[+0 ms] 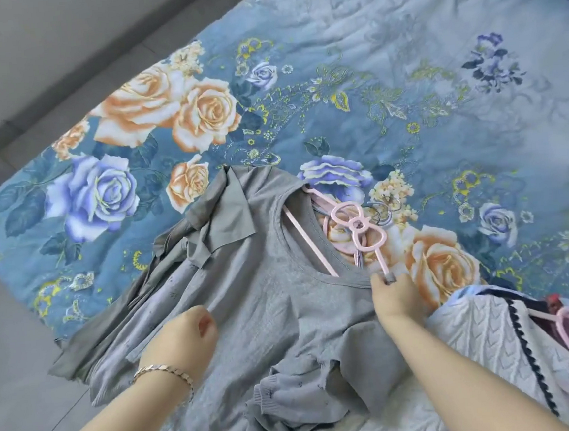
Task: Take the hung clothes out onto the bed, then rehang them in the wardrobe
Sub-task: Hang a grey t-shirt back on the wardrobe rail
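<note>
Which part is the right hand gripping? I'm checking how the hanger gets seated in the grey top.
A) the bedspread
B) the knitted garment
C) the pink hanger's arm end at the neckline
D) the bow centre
C: the right hand pinches the end of the pink hanger at the grey top neckline.

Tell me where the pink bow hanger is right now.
In the head view, the pink bow hanger lies right of centre on the floral bedspread, poking through the grey top's neckline, its lower end pinched by the right hand.
</note>
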The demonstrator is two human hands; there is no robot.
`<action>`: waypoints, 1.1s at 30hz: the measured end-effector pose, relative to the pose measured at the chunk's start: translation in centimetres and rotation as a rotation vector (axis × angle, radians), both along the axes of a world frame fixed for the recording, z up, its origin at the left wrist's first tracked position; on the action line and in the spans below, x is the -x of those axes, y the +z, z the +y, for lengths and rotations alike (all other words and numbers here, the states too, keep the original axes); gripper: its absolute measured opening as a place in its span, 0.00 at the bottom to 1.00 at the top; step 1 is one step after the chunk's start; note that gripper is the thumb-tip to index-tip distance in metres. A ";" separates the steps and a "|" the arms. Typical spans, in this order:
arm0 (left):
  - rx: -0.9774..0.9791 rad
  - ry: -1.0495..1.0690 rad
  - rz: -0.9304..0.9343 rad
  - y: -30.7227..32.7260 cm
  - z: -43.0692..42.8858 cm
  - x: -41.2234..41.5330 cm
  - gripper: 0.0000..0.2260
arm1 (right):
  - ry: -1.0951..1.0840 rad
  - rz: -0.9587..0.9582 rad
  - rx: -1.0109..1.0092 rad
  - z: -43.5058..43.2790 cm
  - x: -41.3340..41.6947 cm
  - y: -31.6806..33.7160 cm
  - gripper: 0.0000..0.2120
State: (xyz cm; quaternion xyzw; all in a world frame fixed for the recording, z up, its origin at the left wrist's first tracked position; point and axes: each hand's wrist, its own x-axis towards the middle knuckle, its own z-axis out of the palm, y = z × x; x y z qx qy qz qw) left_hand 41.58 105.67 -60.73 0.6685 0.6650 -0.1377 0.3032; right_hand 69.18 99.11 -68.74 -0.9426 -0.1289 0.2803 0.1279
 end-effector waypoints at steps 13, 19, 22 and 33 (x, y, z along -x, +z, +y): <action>-0.087 -0.009 -0.149 8.8 -2.1 0.1 0.07 | 0.317 0.136 -0.389 -0.4 2.7 14.1 0.10; -0.126 0.034 -0.243 16.0 -7.1 5.3 0.11 | 0.250 -0.042 -0.485 -2.7 7.8 24.7 0.14; -0.178 0.036 -0.288 19.9 -10.0 9.0 0.12 | 0.375 0.011 -0.595 -5.0 11.0 30.2 0.09; -0.403 0.324 -0.341 32.2 -20.6 24.6 0.11 | 0.936 -0.076 -0.757 -16.1 23.5 45.2 0.09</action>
